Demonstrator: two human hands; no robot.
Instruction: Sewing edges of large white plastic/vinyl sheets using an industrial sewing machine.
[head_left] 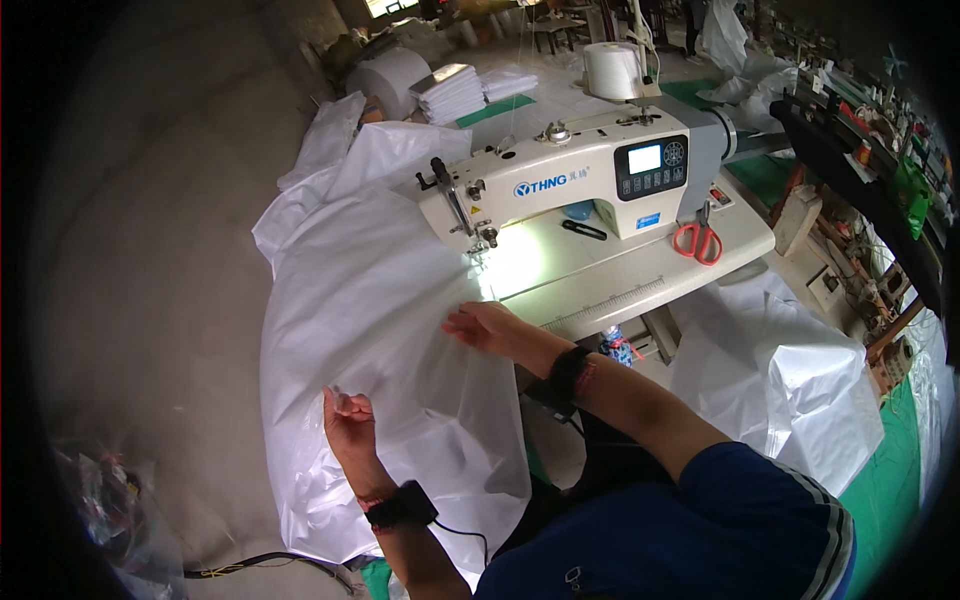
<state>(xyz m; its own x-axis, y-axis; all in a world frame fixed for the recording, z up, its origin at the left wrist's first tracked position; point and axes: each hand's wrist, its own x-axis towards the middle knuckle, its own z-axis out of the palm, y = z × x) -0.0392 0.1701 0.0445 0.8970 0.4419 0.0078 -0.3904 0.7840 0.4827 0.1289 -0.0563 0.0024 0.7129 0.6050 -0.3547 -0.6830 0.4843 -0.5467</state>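
A large, glossy white plastic-like sheet [340,270] drapes over the left end of the sewing table and hangs down in front of me. My left hand [350,418] is closed on a bit of the sheet, its thumb and fingers curled together at the lower left. Nearer the needle, my right hand [484,328] pinches the sheet by the table's front edge. Just beyond it stands a white sewing machine [590,180], its lamp lighting the needle area. The sheet's edge reaches under the presser foot [480,262], where glare hides the detail.
Orange-handled scissors [698,243] and a small black thread snipper [584,230] lie on the machine table [640,275]. A thread cone [612,70] stands behind. Folded white stacks [447,95] and a white roll [390,80] sit at the back. More white sheeting [780,370] hangs at right.
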